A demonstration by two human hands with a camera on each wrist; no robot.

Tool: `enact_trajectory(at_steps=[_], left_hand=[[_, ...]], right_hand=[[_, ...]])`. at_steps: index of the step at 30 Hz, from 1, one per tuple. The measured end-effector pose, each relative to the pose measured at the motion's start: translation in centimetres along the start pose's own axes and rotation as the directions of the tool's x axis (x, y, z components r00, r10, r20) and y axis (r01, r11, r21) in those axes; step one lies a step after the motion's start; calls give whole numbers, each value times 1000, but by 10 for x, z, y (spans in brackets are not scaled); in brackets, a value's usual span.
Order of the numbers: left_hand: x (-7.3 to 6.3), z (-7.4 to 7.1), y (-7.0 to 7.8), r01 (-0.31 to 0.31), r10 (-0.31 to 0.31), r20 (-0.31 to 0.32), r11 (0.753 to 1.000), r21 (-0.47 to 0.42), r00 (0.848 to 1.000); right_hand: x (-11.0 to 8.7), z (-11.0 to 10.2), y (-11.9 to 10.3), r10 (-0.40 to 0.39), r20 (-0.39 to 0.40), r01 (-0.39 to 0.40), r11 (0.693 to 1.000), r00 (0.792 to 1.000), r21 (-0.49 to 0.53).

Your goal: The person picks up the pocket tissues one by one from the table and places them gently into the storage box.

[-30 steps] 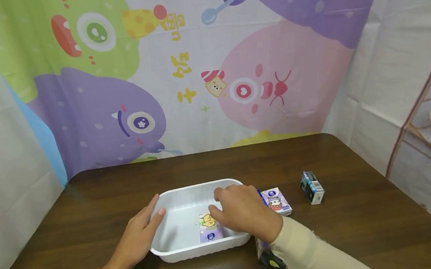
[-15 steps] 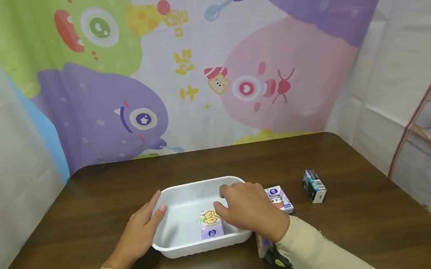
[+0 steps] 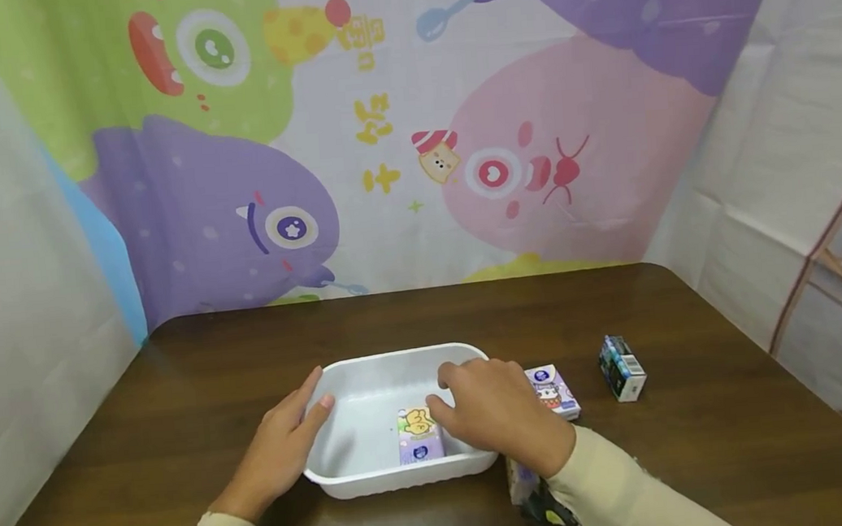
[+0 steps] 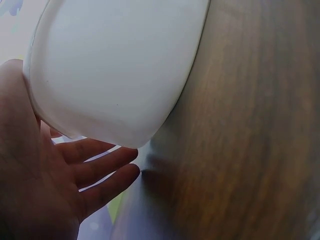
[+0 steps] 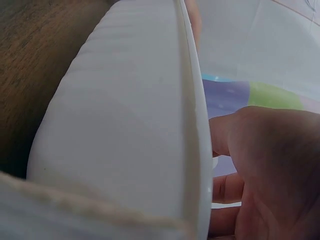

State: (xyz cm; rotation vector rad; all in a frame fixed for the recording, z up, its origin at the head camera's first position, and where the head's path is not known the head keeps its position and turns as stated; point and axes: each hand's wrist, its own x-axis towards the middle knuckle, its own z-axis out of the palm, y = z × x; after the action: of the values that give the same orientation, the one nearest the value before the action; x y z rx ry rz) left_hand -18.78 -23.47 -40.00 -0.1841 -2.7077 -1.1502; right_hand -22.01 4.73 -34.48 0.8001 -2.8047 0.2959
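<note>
A white rectangular tray point(image 3: 378, 484) sits on the table in the head view. My left hand point(image 3: 276, 448) holds its left end, thumb over the rim and fingers along the outer wall. In the left wrist view those fingers point(image 4: 107, 165) lie fairly straight beside the wall. A purple pocket tissue pack point(image 3: 420, 438) with a yellow cartoon figure lies inside the tray. My right hand point(image 3: 500, 408) reaches over the right rim, its thumb right beside that pack. Its fingertips are partly hidden behind the tray wall in the right wrist view, and I cannot tell whether they hold anything.
Right of the tray lies another purple-white pack point(image 3: 555, 392), partly behind my hand. A small dark-and-white box point(image 3: 622, 368) stands farther right. Under my right forearm, another pack point(image 3: 520, 481) and a black object point(image 3: 549, 516) show near the front. A cartoon-printed cloth point(image 3: 390, 241) hangs behind the table.
The head view has shifted slightly, so everything appears a little farther right. My right hand has drawn slightly right, uncovering more of the pack in the tray. My left hand keeps its place at the rim.
</note>
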Motion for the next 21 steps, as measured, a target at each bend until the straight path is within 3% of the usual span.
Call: enact_trajectory(at_steps=[15, 21], left_hand=[[-2, -2, 0, -4, 4, 2, 1000, -14, 1000], [-1, -1, 0, -8, 8, 7, 1000, -12, 1000]], right_hand=[[-1, -5, 3, -16, -48, 16, 1000, 999, -12], [-1, -8, 9, 16, -67, -17, 1000, 998, -14]])
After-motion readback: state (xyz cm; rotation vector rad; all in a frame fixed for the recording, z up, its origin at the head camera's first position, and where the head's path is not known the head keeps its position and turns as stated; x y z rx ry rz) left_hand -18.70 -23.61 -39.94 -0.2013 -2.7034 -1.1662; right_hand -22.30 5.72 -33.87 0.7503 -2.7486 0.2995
